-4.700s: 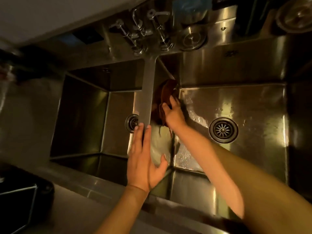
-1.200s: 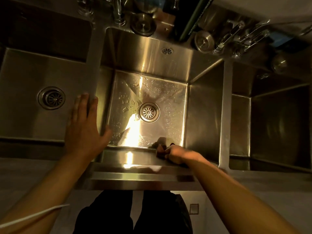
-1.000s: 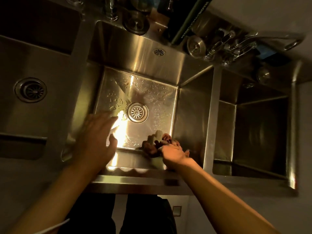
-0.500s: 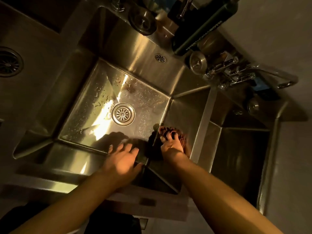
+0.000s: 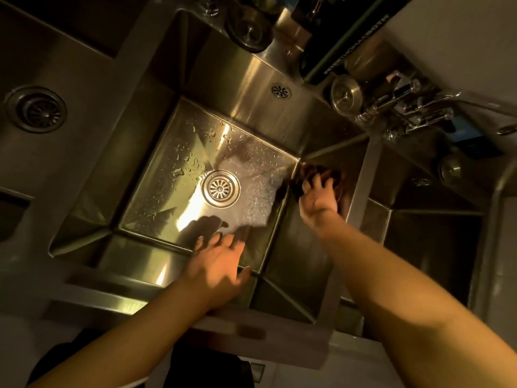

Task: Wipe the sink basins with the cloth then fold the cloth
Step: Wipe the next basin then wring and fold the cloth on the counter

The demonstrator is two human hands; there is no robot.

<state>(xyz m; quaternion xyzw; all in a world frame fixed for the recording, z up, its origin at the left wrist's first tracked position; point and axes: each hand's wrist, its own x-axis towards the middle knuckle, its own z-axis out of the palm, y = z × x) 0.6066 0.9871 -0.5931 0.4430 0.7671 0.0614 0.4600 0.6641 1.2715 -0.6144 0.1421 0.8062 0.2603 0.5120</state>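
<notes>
A steel middle sink basin [image 5: 156, 208] with a round drain [image 5: 221, 188] and water drops on its floor fills the centre. My right hand [image 5: 317, 197] presses a dark reddish-brown cloth [image 5: 310, 172] against the basin's right wall, near the far right corner, fingers spread over it. Most of the cloth is hidden under the hand. My left hand [image 5: 216, 264] hovers over the basin's near edge with fingers loosely spread, holding nothing.
A left basin with its own drain [image 5: 36, 109] lies at the left. A darker right basin [image 5: 430, 239] lies beyond a steel divider [image 5: 363, 177]. Taps [image 5: 405, 107], loose strainer plugs [image 5: 345, 93] and a dark green box [image 5: 355, 43] sit along the back ledge.
My right hand has slid the cloth from the basin's near edge along the right wall up to the far right corner. My left hand left the left divider and moved right over the near edge.
</notes>
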